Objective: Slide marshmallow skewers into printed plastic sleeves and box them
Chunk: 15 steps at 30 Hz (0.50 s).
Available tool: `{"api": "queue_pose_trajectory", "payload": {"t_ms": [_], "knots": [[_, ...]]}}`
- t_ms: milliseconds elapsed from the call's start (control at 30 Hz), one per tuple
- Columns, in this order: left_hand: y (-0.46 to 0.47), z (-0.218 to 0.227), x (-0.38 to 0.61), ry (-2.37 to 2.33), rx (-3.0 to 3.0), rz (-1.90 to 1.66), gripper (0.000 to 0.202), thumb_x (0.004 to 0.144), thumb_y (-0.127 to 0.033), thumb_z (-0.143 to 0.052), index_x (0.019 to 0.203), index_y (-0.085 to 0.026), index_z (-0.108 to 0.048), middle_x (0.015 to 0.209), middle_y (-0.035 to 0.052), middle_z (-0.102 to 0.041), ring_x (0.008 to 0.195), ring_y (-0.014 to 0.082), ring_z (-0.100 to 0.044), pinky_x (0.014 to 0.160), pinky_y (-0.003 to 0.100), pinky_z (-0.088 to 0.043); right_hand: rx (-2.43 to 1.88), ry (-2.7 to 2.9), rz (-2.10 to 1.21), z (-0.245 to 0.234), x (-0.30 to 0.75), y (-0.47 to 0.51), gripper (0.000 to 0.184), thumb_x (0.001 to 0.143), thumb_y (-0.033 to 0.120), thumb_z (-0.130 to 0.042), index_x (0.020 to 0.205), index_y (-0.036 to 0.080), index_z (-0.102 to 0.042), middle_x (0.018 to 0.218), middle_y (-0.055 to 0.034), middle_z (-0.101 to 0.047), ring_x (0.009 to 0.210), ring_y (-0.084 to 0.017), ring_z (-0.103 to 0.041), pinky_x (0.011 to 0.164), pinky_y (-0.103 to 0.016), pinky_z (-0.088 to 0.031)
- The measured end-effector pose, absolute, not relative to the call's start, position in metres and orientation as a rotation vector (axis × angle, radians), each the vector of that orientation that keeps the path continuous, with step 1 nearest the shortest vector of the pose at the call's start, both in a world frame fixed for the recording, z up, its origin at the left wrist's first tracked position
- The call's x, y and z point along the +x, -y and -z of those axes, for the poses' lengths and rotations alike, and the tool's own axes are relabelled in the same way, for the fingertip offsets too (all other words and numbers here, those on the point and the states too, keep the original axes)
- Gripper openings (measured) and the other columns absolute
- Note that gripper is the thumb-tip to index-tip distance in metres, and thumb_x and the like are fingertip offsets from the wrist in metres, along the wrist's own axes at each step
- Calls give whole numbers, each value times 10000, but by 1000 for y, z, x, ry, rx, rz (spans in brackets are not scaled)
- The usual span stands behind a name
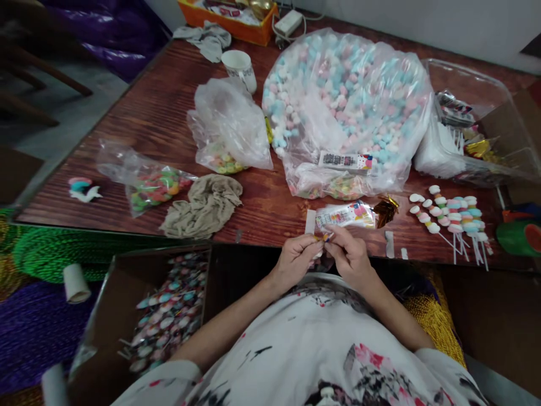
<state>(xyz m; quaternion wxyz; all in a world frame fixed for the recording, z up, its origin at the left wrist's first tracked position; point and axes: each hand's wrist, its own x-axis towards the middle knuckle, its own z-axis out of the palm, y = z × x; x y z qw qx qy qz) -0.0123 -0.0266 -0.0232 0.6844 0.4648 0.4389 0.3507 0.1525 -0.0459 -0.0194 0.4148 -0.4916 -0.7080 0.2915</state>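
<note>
At the table's front edge, my left hand (298, 256) and my right hand (349, 256) meet, fingertips pinched together. Between them is a small plastic candy bag (325, 238) with colored print and a bit of yellow or gold; the fingers cover most of it. A whitish piece shows just below the left fingertips. Right beyond the hands lie a stack of printed clear bags (346, 215) and a bunch of gold twist ties (386, 211). To the right, several marshmallow skewers (454, 217) on white sticks lie in a group.
A large bag of pastel marshmallows (346, 96) fills the table's back middle. Bags of gummies (154, 189), a crumpled cloth (205, 206) and a mug (240, 69) are on the left. A clear bin (469, 70) stands right. Below left, a cardboard box (99, 316) holds many wrapped skewers.
</note>
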Motion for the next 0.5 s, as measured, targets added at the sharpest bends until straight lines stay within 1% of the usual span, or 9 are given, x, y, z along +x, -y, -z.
{"api": "queue_pose_trajectory", "payload": {"t_ms": [33, 100, 133, 200, 267, 333, 433, 500], "knots": [[26, 24, -12, -997, 1029, -785, 343, 827, -444, -618, 673, -138, -596, 610, -27, -480, 483, 53, -407, 438, 176, -322, -1239, 1795, -589, 21, 152, 48, 374, 898, 159, -524, 1270, 192, -544, 787, -26, -696, 695, -151, -652, 666, -281, -526], [26, 25, -11, -1018, 1017, -780, 361, 824, -469, -621, 681, -139, -602, 614, -22, -481, 489, 58, -419, 437, 176, -335, -1233, 1814, -342, 25, 153, 53, 331, 876, 149, -555, 1204, 184, -577, 912, -85, -721, 823, -193, -672, 738, -327, -542], [26, 26, -11, -1023, 1026, -778, 370, 824, -476, -621, 673, -139, -600, 613, -20, -482, 492, 60, -423, 437, 176, -339, -1227, 1821, -266, 26, 153, 54, 282, 868, 141, -561, 1144, 183, -605, 938, -102, -722, 853, -207, -671, 757, -341, -546], [27, 26, -9, -1026, 1068, -781, 391, 828, -480, -618, 638, -140, -580, 611, -14, -482, 504, 65, -430, 441, 177, -345, -1217, 1826, -226, 28, 154, 56, 198, 863, 117, -557, 1028, 180, -646, 903, -106, -716, 837, -208, -665, 758, -344, -549], [27, 27, -8, -1027, 1122, -798, 396, 839, -474, -609, 625, -142, -573, 622, -6, -493, 528, 75, -450, 457, 181, -362, -1205, 1800, -294, 28, 154, 56, 164, 866, 98, -550, 955, 175, -665, 850, -95, -703, 797, -191, -657, 733, -326, -548], [28, 26, -7, -1021, 1180, -823, 384, 856, -459, -592, 636, -144, -579, 644, -1, -502, 551, 85, -471, 482, 190, -390, -1193, 1744, -454, 27, 155, 54, 150, 874, 102, -551, 926, 174, -672, 834, -81, -694, 773, -169, -652, 710, -300, -544], [27, 23, -8, -990, 1299, -829, 376, 890, -427, -550, 638, -149, -577, 641, -1, -492, 563, 95, -476, 514, 204, -411, -1183, 1660, -722, 25, 158, 51, 100, 877, 155, -587, 894, 185, -681, 806, -49, -681, 736, -145, -642, 677, -275, -529], [24, 21, -9, -972, 1409, -803, 394, 908, -416, -522, 622, -151, -577, 621, 6, -499, 575, 104, -474, 533, 213, -407, -1164, 1650, -816, 26, 162, 48, 66, 865, 190, -618, 855, 190, -683, 790, -35, -680, 729, -143, -639, 669, -271, -518]]}}
